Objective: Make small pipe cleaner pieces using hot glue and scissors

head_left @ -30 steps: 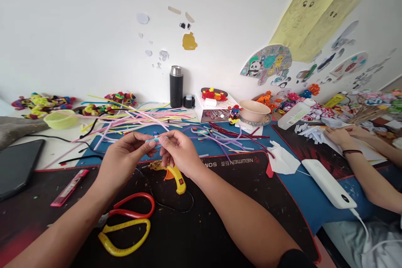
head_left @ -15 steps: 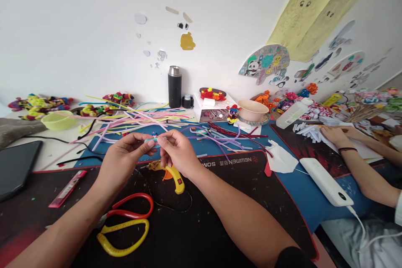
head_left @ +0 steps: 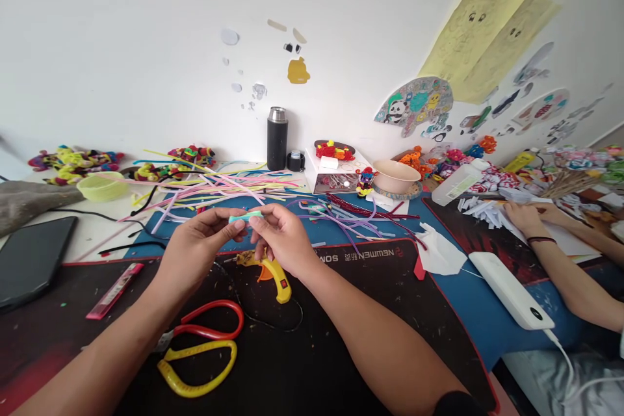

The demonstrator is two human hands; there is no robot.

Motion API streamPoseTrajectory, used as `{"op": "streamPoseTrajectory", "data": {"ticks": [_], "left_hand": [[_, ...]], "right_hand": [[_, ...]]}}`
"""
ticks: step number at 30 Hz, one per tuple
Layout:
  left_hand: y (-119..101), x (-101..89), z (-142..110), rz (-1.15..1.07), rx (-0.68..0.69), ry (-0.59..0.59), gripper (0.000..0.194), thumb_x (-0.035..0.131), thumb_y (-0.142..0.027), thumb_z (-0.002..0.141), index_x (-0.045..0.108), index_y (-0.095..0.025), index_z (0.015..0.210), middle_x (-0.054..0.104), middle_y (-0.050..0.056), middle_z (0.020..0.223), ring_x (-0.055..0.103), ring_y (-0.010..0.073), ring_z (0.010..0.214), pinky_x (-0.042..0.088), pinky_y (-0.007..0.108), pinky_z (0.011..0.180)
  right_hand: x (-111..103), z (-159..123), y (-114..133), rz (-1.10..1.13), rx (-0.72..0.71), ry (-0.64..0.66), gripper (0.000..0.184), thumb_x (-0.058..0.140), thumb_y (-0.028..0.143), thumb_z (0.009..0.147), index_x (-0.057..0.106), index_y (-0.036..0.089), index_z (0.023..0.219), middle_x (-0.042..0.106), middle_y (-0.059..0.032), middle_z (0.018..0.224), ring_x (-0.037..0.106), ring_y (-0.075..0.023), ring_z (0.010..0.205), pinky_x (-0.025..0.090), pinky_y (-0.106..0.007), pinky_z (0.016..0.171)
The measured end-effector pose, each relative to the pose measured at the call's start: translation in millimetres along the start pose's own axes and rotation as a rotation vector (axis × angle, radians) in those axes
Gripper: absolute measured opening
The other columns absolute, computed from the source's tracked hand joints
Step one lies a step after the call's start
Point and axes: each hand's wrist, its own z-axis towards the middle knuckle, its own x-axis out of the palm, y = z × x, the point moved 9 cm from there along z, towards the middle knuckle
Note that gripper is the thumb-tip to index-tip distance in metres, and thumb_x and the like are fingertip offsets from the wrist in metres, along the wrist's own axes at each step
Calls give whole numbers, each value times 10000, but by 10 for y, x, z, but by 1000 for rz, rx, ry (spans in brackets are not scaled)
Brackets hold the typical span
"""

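A short turquoise strip [head_left: 245, 216] is pinched between both my hands above the desk mat; its material is too small to tell. Its left end is in the thumb and fingers of my left hand [head_left: 195, 244]. The right end sits between the thumb and forefinger of my right hand [head_left: 283, 237]. Just below my hands lies a yellow glue gun [head_left: 277, 278], its nozzle pointing left. Scissors [head_left: 195, 383] with one red and one yellow handle loop lie nearer to me, their blades mostly hidden by my left forearm.
Loose pipe cleaners [head_left: 219, 185] spread behind my hands. A black flask [head_left: 277, 140], a white box [head_left: 336, 175] and a beige bowl [head_left: 396, 177] stand near the wall. A phone-like black slab [head_left: 36, 260] lies left; a white power bank [head_left: 509, 289] and a co-worker's hand [head_left: 524, 218] are right.
The turquoise strip shows more of its length between my fingers now. My hands stay close together in nearly the same place; the view has shifted slightly.
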Motion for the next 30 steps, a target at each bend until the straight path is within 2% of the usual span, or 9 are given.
{"op": "streamPoseTrajectory", "data": {"ticks": [6, 11, 18, 25, 30], "left_hand": [[86, 50, 16, -139, -47, 11, 404, 953, -557, 645, 846, -222, 843, 825, 76, 854, 714, 230, 739, 602, 346, 720], [148, 49, 24, -212, -72, 13, 370, 986, -512, 613, 848, -227, 804, 822, 68, 821, 692, 204, 672, 599, 330, 665], [123, 83, 22, -206, -68, -6, 395, 984, -536, 584, 848, -223, 783, 827, 83, 824, 695, 214, 660, 621, 358, 670], [143, 130, 15, -278, -78, 45, 418, 969, -494, 664, 868, -226, 968, 846, 94, 996, 735, 215, 768, 632, 350, 761], [130, 81, 17, -316, -83, 12, 426, 967, -546, 646, 859, -231, 912, 835, 88, 963, 736, 233, 790, 633, 363, 754]], "right_hand": [[10, 1, 8, -8, -45, -8, 426, 751, 589, 891, 592, 213, 1011, 590, 94, 615, 595, -96, 410, 392, -188, 397], [28, -10, 10, -12, -45, -12, 458, 728, 643, 880, 576, 226, 992, 522, 121, 536, 579, -104, 393, 368, -185, 388], [-8, 19, 3, -7, -39, -12, 437, 712, 632, 882, 568, 230, 974, 502, 131, 524, 569, -103, 375, 353, -187, 365], [-62, 30, 31, -19, -29, -31, 435, 725, 619, 878, 599, 221, 1000, 532, 113, 571, 600, -103, 408, 356, -183, 372], [-40, 17, 33, -25, -32, -13, 406, 732, 563, 891, 618, 213, 1061, 559, 101, 614, 608, -95, 423, 362, -178, 375]]}}
